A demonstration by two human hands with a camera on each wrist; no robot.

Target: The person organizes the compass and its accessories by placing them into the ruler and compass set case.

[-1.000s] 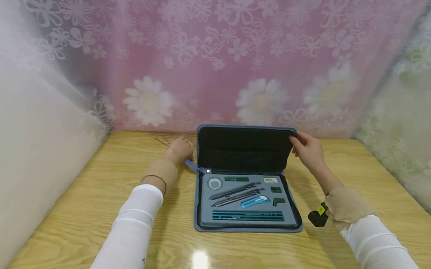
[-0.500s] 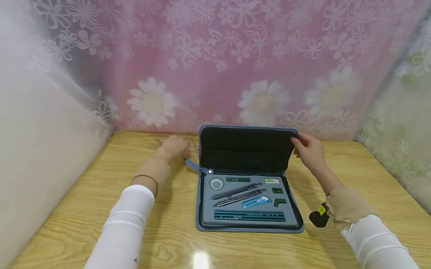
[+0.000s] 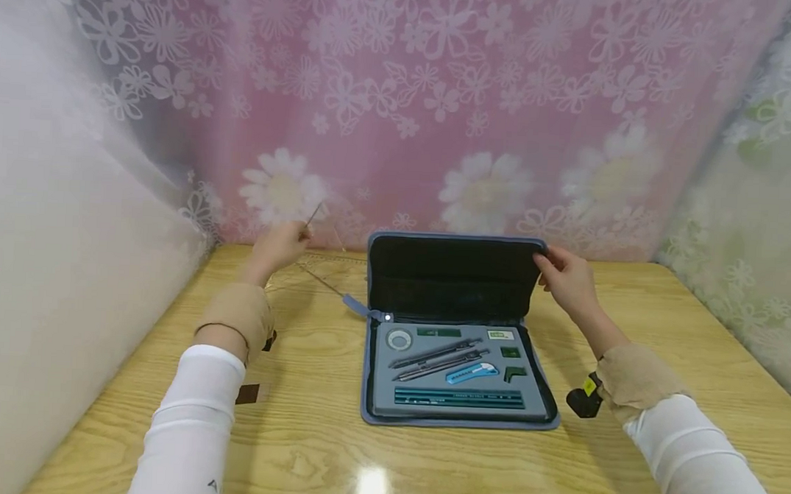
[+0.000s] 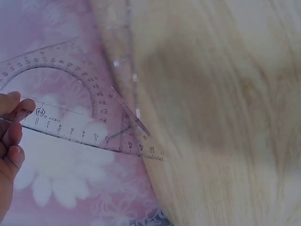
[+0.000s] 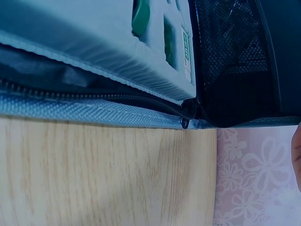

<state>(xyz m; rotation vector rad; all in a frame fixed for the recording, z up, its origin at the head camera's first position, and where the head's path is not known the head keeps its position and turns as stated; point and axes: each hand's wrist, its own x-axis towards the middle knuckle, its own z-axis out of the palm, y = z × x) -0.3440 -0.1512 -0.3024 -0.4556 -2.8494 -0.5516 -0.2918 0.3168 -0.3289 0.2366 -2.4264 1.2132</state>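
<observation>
My left hand (image 3: 278, 251), at the back left of the table, pinches a clear plastic set square (image 4: 59, 126) with a protractor cutout and printed scales. In the left wrist view, thumb and fingertips grip one edge of it, and it tilts up before the curtain. My right hand (image 3: 569, 280) holds the upper right corner of the lid (image 3: 450, 275) of a blue zip case, keeping it raised. The case's grey foam tray (image 3: 379, 394) carries green pencils (image 3: 458, 398), two dark drafting tools (image 3: 437, 359), a blue utility knife (image 3: 472, 372) and a round white tape roll (image 3: 399, 340).
More clear rulers (image 3: 335, 258) lie along the table's back edge, left of the case. A blue zipper pull tab (image 3: 355, 304) sticks out from the case's left side. The flowered curtain (image 3: 387, 129) hangs right behind the wooden table (image 3: 307, 449).
My left hand has lifted from the clear rulers and moved left and up, with the set square now raised in it. The right hand stays at the lid corner.
</observation>
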